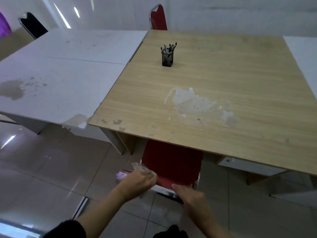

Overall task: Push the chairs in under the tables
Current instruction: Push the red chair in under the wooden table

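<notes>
A red chair with a chrome frame stands at the near edge of the wooden table; its seat is partly under the tabletop. My left hand grips the top left of the backrest, where clear plastic wrap clings. My right hand rests on the top rail's right part, fingers curled over it. A second red chair stands at the table's far side. A black chair stands at the far end of the white table.
A black mesh pen holder with several pens stands on the wooden table. Stains mark both tabletops. Another white table adjoins at the right. Glossy floor tiles spread at the left. A purple object sits at the far left.
</notes>
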`<state>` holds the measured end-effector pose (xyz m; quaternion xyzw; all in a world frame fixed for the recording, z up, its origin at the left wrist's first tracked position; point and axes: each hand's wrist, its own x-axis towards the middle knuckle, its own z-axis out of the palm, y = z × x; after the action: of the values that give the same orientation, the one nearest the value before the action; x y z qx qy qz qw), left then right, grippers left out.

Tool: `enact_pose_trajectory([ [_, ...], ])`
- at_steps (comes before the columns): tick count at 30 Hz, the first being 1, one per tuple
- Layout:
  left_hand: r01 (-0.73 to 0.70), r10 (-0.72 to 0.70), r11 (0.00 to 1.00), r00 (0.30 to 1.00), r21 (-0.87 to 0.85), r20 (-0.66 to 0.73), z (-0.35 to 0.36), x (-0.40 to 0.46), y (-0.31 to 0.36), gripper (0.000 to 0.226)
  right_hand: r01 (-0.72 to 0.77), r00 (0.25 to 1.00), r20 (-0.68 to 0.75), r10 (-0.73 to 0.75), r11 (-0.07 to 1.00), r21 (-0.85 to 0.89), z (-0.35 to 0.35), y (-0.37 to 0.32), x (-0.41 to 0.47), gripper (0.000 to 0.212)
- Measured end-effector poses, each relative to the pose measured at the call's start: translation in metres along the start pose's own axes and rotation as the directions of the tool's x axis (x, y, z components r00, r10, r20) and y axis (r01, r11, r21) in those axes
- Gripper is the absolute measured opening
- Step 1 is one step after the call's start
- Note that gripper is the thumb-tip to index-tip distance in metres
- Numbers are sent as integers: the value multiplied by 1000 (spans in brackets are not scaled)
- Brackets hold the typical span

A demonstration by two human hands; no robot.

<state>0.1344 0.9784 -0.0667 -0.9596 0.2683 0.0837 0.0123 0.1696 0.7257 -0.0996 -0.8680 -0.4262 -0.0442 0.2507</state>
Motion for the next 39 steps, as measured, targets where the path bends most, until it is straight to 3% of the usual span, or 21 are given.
enact_pose_trajectory([
  [7,46,-31,996,983,82,-180,-26,80,-37,28,-34,997,64,41,994,-107,-23,75,64,38],
  [10,8,26,993,956,114,-292,-26,97,-63,5,-69,994,73,80,988,-139,-18,86,89,28],
  [14,-56,107,988,920,145,-376,-7,103,-80,26,-43,998,48,51,988,-150,-12,91,96,28],
  [19,-66,116,988,917,141,-383,-5,106,-82,36,-26,1000,10,28,988,-154,-8,94,97,25],
  [22,-29,68,994,917,102,-394,-8,105,-76,24,-9,998,58,18,990,-139,-9,94,96,26],
  [26,19,15,996,926,88,-378,-16,106,-72,21,-34,996,79,47,986,-161,-13,92,100,30],
  [31,68,-43,993,966,93,-256,-19,106,-72,52,-36,991,118,61,978,-204,-14,89,102,23],
  [35,134,-123,986,986,103,-112,-29,106,-68,44,-131,964,199,177,966,-222,-17,82,103,37],
  [39,263,-264,965,964,15,44,-38,109,-60,30,-234,935,227,273,955,-184,-28,70,103,39],
])
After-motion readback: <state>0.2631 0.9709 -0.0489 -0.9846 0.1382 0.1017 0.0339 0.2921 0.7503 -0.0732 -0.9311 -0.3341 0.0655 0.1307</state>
